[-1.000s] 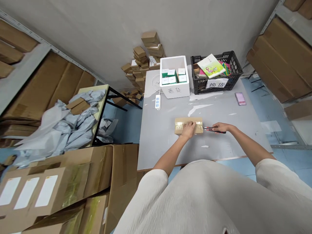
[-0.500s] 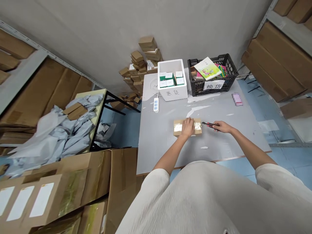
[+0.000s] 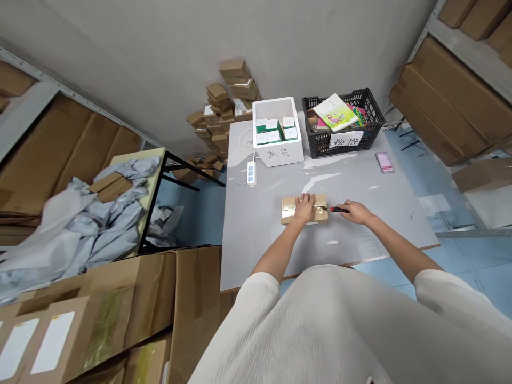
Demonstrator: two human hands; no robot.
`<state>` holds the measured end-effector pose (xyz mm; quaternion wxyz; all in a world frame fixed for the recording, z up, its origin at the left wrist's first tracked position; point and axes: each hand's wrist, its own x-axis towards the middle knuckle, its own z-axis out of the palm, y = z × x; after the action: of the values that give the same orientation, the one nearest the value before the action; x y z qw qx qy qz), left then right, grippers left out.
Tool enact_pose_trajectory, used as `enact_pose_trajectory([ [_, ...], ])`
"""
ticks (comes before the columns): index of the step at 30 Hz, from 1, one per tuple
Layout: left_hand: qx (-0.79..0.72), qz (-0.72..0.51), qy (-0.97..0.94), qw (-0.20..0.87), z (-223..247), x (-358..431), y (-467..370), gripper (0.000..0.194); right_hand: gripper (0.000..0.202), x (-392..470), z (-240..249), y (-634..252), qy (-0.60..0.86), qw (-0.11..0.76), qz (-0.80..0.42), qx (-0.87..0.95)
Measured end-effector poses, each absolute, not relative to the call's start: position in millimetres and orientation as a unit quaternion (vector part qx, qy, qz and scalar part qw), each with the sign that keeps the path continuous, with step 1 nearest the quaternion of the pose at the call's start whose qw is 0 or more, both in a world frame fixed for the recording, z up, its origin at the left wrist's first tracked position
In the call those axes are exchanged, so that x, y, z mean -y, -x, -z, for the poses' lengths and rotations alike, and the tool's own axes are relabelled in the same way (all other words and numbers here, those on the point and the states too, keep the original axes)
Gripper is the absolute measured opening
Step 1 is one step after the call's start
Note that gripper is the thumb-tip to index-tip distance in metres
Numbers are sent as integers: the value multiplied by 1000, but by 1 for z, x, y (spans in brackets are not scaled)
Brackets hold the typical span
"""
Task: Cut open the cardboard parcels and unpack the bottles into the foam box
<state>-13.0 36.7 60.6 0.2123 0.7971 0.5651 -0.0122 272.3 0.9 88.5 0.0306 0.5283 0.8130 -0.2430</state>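
Observation:
A small cardboard box (image 3: 287,209) with shiny tape along its top lies on the grey table. My left hand (image 3: 304,207) rests flat across the box's top, fingers spread and reaching to its far edge. My right hand (image 3: 356,212) is closed around a red and black utility knife (image 3: 339,209), just right of the box. The knife's tip meets the box's right end at the taped seam, where a dark slit shows; how deep the blade sits is hidden.
At the table's (image 3: 256,240) back stand a white foam box (image 3: 280,155) with small cartons and a black crate (image 3: 314,140) with books. A power strip (image 3: 251,173) lies left of the cardboard box. Large cartons (image 3: 200,298) press against the table's left side; grey bags (image 3: 116,229) cover another table.
My right hand has moved left and slightly down, bringing the knife from beside the box to its right end. My left hand stays on the box. The view has shifted slightly.

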Motion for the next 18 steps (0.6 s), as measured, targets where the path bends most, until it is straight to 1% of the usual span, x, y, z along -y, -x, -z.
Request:
enact_pose_trajectory([
  [10,-566,2,-803,186,-46,-23,11,62,46,13,-70,-263,-575,-15,234,-784],
  [18,-565,-4,-806,177,-45,-19,12,66,42,20,-63,-265,-608,-38,229,-759],
])
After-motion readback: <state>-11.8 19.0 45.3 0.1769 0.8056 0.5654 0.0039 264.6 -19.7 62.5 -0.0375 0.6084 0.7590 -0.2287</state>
